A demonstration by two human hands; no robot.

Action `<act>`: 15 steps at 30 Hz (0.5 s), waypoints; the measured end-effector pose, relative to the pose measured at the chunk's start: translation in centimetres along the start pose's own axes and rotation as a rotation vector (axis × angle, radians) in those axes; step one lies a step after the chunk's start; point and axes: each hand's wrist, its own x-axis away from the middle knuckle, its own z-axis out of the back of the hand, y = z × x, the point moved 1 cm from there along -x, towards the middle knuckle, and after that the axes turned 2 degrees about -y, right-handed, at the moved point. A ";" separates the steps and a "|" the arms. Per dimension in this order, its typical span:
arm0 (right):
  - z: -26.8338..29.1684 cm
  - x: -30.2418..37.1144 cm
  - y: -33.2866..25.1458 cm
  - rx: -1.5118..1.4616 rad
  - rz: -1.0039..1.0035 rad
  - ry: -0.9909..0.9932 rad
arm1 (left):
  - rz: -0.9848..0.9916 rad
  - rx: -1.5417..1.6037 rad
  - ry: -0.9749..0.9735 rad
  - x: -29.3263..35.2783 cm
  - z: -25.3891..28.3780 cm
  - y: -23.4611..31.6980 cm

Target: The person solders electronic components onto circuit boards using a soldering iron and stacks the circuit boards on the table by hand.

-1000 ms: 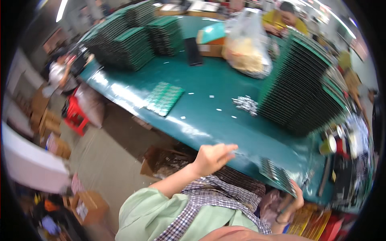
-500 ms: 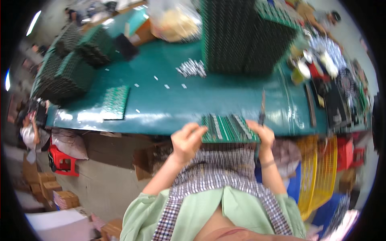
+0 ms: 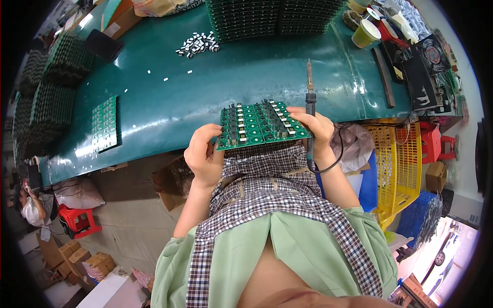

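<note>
I hold a green circuit board panel (image 3: 259,126) with rows of small parts over my lap, at the near edge of the green table (image 3: 205,82). My left hand (image 3: 204,156) grips its left edge. My right hand (image 3: 318,128) holds its right edge together with a soldering iron (image 3: 309,100), tip pointing up and away, cord trailing past my wrist. A heap of small white and black parts (image 3: 197,43) lies farther back on the table.
Tall stacks of green boards stand at the back (image 3: 272,18) and far left (image 3: 49,87); one panel (image 3: 104,123) lies flat at the left. A green cup (image 3: 365,33) and small fan (image 3: 434,54) sit right. Yellow (image 3: 398,154) and blue baskets stand beside me. Another person (image 3: 31,205) sits at lower left.
My view has swung to the right and down. My hands came together on the board panel and brought it closer over my lap; the soldering iron now stands up in my right hand.
</note>
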 end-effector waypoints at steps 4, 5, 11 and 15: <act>0.0 -0.1 -0.1 -0.029 -0.016 -0.005 | 0.012 0.011 0.014 0.0 0.0 0.2; -0.1 -0.2 0.0 -0.039 -0.016 -0.007 | 0.009 0.000 0.010 -0.2 0.2 0.3; 0.5 0.4 0.2 -0.085 -0.130 -0.022 | -0.074 -0.045 -0.041 -1.3 0.1 1.7; 0.3 0.9 1.0 -0.153 -0.144 0.012 | -0.114 0.002 -0.038 -1.5 -0.4 1.9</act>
